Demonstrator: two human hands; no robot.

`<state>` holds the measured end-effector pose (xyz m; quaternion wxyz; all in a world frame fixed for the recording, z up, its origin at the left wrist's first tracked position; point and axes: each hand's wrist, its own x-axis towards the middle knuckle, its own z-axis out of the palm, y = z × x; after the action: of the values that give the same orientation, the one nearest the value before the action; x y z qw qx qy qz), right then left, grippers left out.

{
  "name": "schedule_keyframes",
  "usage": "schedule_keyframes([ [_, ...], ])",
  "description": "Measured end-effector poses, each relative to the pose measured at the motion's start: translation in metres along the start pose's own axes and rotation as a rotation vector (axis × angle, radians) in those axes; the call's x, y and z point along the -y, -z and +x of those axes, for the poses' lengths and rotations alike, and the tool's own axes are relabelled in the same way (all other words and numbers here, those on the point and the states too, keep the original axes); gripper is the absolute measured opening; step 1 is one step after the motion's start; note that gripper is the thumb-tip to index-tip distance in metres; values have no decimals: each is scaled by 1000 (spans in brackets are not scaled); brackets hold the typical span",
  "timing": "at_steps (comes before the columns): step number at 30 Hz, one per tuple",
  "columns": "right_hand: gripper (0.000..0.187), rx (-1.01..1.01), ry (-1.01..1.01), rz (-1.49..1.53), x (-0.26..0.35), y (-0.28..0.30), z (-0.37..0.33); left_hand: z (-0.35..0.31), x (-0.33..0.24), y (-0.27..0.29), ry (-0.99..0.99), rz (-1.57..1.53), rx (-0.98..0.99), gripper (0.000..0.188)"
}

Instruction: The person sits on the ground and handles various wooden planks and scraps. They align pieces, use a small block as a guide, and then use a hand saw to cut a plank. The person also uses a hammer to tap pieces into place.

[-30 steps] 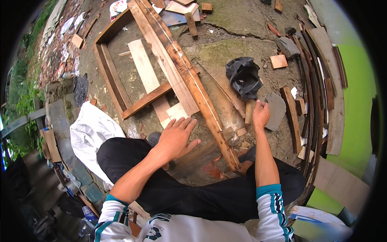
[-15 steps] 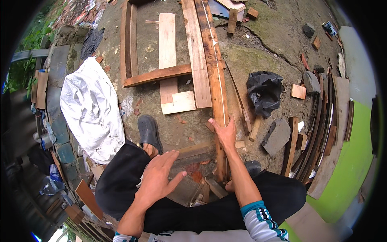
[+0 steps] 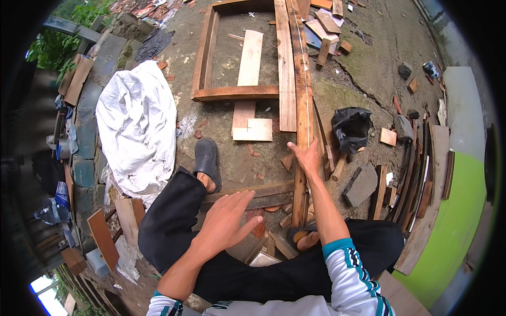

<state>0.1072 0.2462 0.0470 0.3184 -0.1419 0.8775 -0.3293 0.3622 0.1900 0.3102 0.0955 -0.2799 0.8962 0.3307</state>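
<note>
My right hand is wrapped around a long brown wooden beam with a pale line along its top. The beam runs away from me, its near end by my right foot. Flat and empty, with fingers stretched forward and thumb apart, my left hand hovers over a wooden crosspiece between my legs. Against the beam's left side lies a lighter plank, which meets a brown wooden frame. A pale board passes under the frame, with a small light wood piece at its near end.
A white sack lies to the left, beside a low block wall. On the right are a black plastic bag, a grey stone block, stacked wood strips and a green-and-white panel. Wood offcuts lie between my feet.
The view has swung, so the frame, beam and sack appear farther right. My right hand keeps its hold on the beam; my left hand stays open with nothing in it.
</note>
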Motion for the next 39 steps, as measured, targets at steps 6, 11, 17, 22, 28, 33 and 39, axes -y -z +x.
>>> schedule_keyframes([
  [6, 93, -411, 688, -586, 12, -15, -4, -18, 4, -27, -39, 19, -66, 59],
  [11, 97, -263, 714, -946, 56, -29, 14, -25, -5, -40, -153, 20, -116, 57],
  [17, 115, -327, 619, -1239, 80, -59, 26, -33, -14, -42, -173, 56, -80, 59],
  [22, 53, -362, 643, -1489, 59, -81, 64, -32, -18, -35, -203, 50, -128, 61],
  [28, 59, -405, 605, -1430, 80, -76, 60, -29, -23, -27, -224, 52, -123, 60],
  [33, 76, -218, 750, -748, 156, -49, -4, -29, -17, -21, -175, 23, -141, 61],
  [39, 81, -314, 852, -337, 214, 47, -29, -3, -19, 8, 35, -158, -346, 66],
])
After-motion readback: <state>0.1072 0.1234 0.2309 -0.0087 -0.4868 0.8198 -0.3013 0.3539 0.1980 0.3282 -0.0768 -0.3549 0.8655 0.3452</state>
